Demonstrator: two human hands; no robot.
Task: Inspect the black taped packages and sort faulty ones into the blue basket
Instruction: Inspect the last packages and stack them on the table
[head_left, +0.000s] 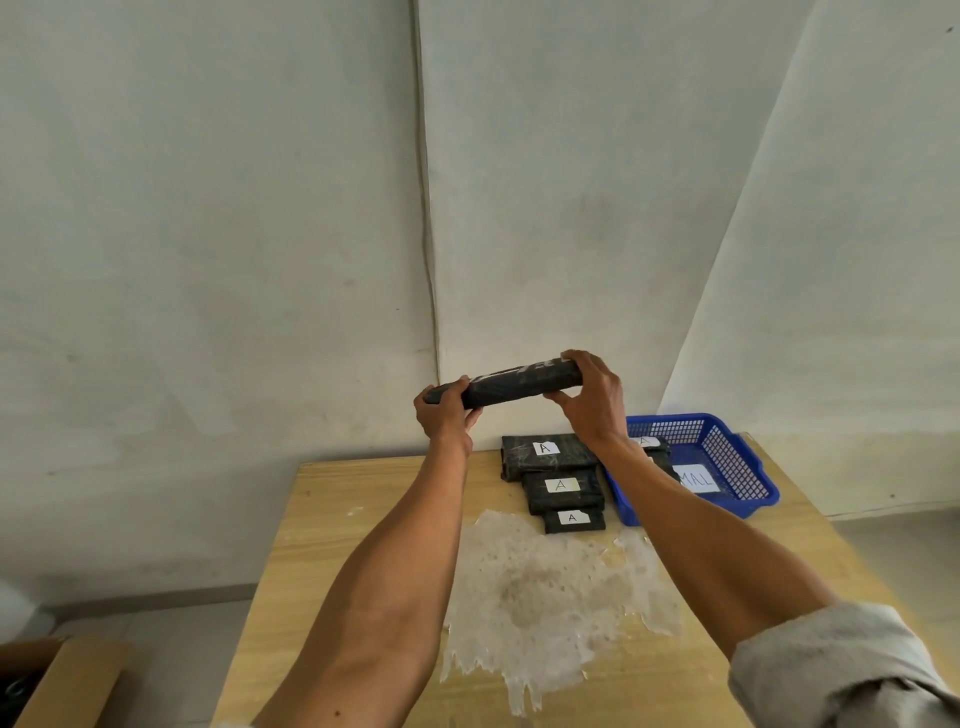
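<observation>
Bare plaster walls back a worn wooden table (363, 519). Both hands — left hand (442, 415), right hand (592, 395) — clamp 1 black taped package (519, 384) by its ends, raised above the table for checking. At 12 o'clock lie 3 stacked packages (563, 480) labelled A; at 1 o'clock the blue basket (727, 457) already holds at least 1 — sorting looks partway done.

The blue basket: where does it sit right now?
In the head view, the blue basket sits on the table's far right corner, just right of the stacked black packages.
</observation>
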